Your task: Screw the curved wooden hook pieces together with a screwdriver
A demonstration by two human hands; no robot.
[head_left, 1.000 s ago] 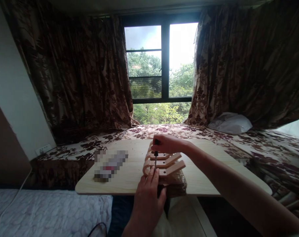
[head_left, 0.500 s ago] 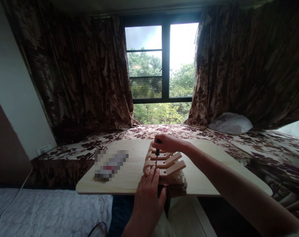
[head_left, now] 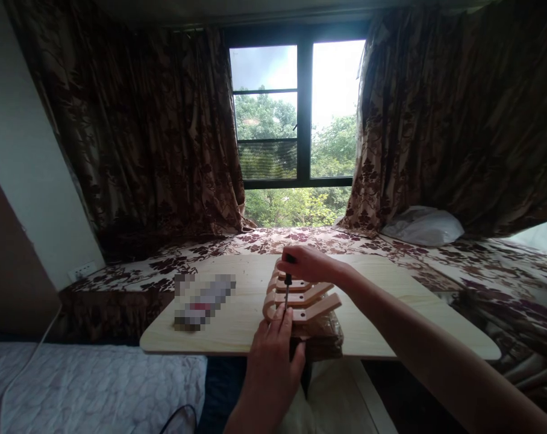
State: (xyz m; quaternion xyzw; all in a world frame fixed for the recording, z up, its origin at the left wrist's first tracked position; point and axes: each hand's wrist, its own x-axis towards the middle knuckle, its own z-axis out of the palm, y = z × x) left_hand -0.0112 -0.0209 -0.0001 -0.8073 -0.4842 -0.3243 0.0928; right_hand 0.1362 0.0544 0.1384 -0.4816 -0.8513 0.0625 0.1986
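Several curved wooden hooks (head_left: 321, 306) with dark holes stand in a row on a brown wrapped bundle (head_left: 325, 334) at the front edge of a pale wooden table (head_left: 377, 313). My right hand (head_left: 307, 263) is closed around the black handle of a screwdriver (head_left: 287, 280), held upright with its shaft pointing down at the nearest hooks. Below it, my left hand (head_left: 273, 355) rests on the near hook, its fingertips at the lower end of the shaft and its thumb spread apart. The screwdriver's tip is hidden by those fingers.
A blurred-out flat item (head_left: 205, 303) lies on the table's left part. Beyond the table is a ledge with flowered cloth (head_left: 300, 237), with a white bag (head_left: 422, 226) on its right. A quilted white cover (head_left: 97, 386) is at the lower left.
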